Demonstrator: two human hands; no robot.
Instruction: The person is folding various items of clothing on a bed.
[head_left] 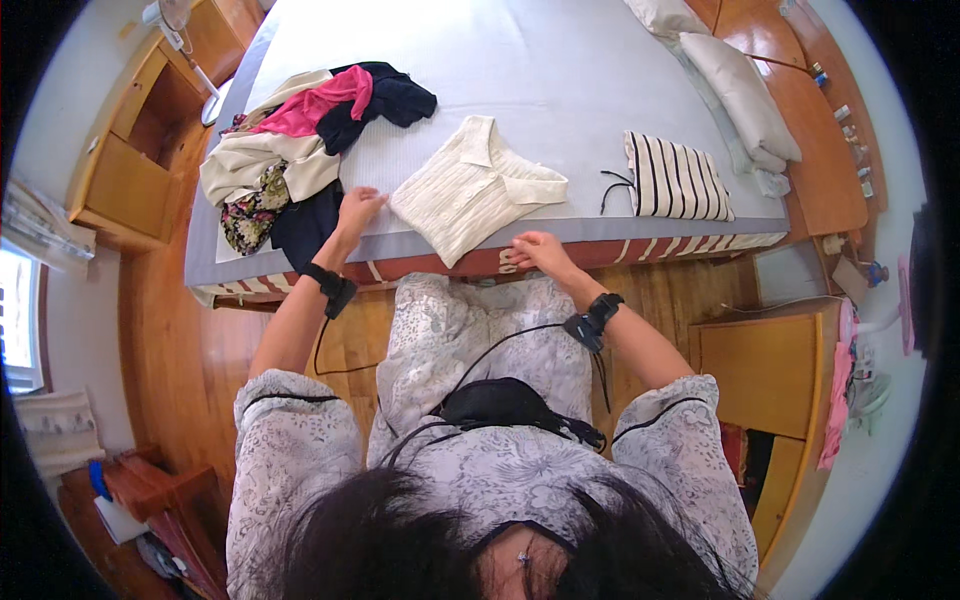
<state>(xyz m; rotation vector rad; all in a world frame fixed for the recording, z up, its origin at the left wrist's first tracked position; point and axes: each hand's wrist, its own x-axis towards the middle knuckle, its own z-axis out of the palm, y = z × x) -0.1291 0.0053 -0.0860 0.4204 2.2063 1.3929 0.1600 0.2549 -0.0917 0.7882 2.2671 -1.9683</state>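
A cream knitted top with a collar and buttons lies folded in on itself near the front edge of the bed. At its left corner is my left hand, fingers stretched toward the fabric; whether they touch it I cannot tell. My right hand hovers by the lower right side of the top, fingers loosely bent and apart, holding nothing. To the right lies a folded cream garment with black stripes, a dark cord at its left side.
A heap of clothes, with cream, pink, black and flowered pieces, lies at the bed's left. Pillows rest at the far right beside a wooden headboard. A wooden cabinet stands right of me; a white fan stands far left.
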